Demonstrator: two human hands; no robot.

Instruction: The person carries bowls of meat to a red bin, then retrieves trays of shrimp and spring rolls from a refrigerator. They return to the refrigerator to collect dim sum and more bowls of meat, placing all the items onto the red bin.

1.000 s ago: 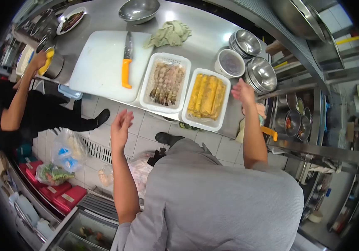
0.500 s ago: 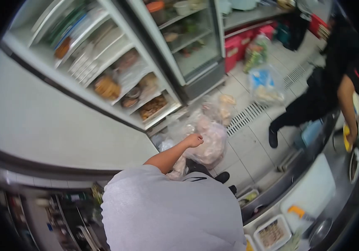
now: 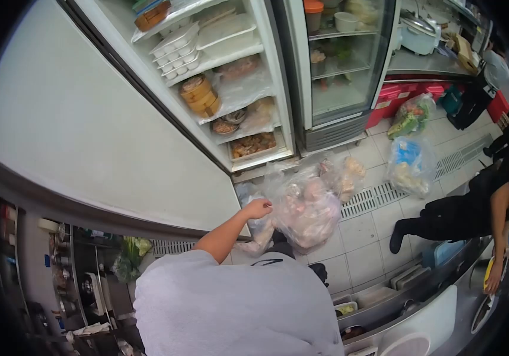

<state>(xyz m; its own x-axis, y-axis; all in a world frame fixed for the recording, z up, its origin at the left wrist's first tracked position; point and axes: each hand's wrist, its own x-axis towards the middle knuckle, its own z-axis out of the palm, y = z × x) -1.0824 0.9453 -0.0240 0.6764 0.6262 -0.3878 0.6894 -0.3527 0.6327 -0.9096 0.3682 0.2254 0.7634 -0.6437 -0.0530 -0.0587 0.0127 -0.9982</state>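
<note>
Bagged food (image 3: 308, 210), loose underfoot just beyond the left hand (image 3: 257, 209) (fingers curled, grip I can't tell), could trip the adjacent leg (image 3: 279, 248); right hand out of view.

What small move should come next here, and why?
I'd probably set the next step beside the large clear bag, not on it: it lies on the floor in front of the open fridge, close by one dark-clad foot.

Tbh no lettering, brand or number is legible anywhere here, and even the blue patch (image 3: 408, 152) on the clear plastic bag (image 3: 409, 177) is too small to make out.
</note>
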